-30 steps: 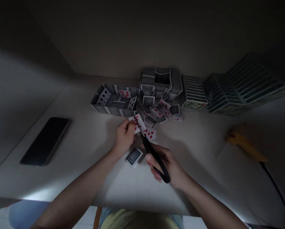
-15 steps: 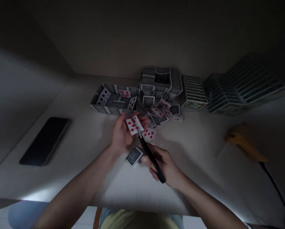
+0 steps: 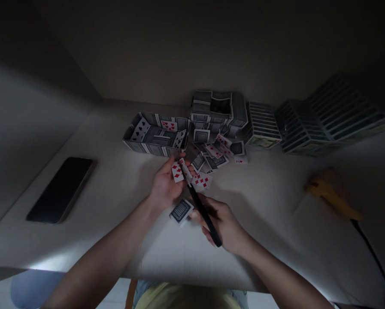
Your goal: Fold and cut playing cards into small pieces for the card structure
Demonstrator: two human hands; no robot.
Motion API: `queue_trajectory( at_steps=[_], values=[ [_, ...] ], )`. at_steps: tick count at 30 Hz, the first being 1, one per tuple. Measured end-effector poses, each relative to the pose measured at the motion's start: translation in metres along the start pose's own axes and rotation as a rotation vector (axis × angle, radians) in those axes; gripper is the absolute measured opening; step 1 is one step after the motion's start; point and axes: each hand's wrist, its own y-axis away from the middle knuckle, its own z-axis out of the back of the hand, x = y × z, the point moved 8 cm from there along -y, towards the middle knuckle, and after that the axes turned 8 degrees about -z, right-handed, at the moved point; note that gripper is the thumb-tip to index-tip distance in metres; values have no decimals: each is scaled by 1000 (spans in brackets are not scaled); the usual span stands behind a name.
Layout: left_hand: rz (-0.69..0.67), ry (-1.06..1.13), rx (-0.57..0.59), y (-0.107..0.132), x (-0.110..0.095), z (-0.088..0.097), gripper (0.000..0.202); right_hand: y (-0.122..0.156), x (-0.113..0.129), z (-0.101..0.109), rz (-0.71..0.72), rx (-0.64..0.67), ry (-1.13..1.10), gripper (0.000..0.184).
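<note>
My left hand [image 3: 164, 185] pinches a red diamonds playing card [image 3: 177, 171] above the white table [image 3: 269, 206]. My right hand [image 3: 226, 224] grips black-handled scissors [image 3: 202, 210], whose blades reach into the card at its right edge. A cut piece of a diamonds card [image 3: 202, 181] lies just right of the blades. A small face-down deck [image 3: 180, 211] rests on the table between my hands.
A tray built of cards [image 3: 156, 137] and a taller card box [image 3: 217, 109] stand at the back, with loose cut cards [image 3: 216, 153] in front. Stacked card structures [image 3: 311, 122] fill the back right. A black phone [image 3: 61, 189] lies left, a yellow glue gun [image 3: 330, 193] right.
My left hand has turned the diamonds card so its face shows, and the scissors have shifted slightly up and left into it.
</note>
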Motion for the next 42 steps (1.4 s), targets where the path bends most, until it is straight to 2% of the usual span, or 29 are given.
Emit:
queue_trajectory(
  at_steps=[11, 15, 21, 23, 24, 27, 29, 31, 35, 42],
  values=[
    [-24, -27, 30, 1, -1, 1, 30, -2, 1, -3, 8, 11, -23, 35],
    [-31, -54, 18, 4, -5, 1, 32, -4, 1, -6, -14, 85, -136, 44],
    [-41, -76, -20, 1, -6, 4, 33, 2, 14, -2, 87, 213, -267, 50],
    [-51, -71, -40, -1, -7, 5, 33, 3, 22, 10, 147, 144, -224, 52],
    [-50, -70, -35, -1, -7, 4, 30, 2, 25, 20, 171, 54, -158, 50],
    [-64, -99, 33, -1, -6, -2, 23, 3, 37, 59, 264, -347, 153, 46],
    [-89, -152, 85, 1, -6, -5, 33, 9, 49, 80, 384, -609, 388, 42],
    [-109, -201, 135, 3, -4, -8, 38, 11, 54, 91, 406, -779, 650, 44],
    [-122, -248, 201, 6, 0, -11, 35, 4, 54, 95, 404, -823, 970, 44],
    [-98, -267, 141, 8, 1, -13, 22, -2, 51, 89, 465, -805, 1145, 46]
  ],
)
